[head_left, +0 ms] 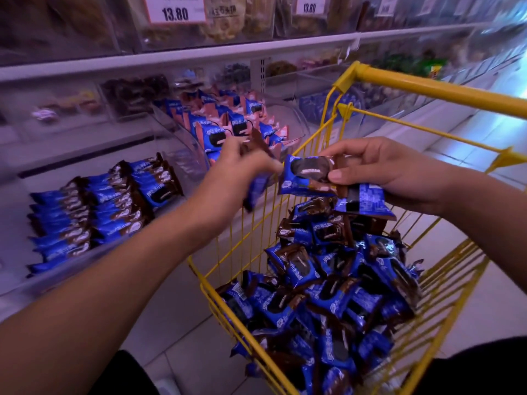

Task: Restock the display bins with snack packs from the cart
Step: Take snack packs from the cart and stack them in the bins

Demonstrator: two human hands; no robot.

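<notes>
Right hand above the yellow cart, fingers pinching blue snack packs. Left hand blurred, just beside the same packs, fingers curled round a dark wrapper. Loose packs heaped in the cart. Rows of packs lying in the lower display bin; pink-edged packs in the bin behind.

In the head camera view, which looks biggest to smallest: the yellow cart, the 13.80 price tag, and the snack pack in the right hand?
1. yellow cart
2. 13.80 price tag, partly cropped
3. snack pack held by the right hand; similar in apparent size, and nearer, so unsure.
</notes>
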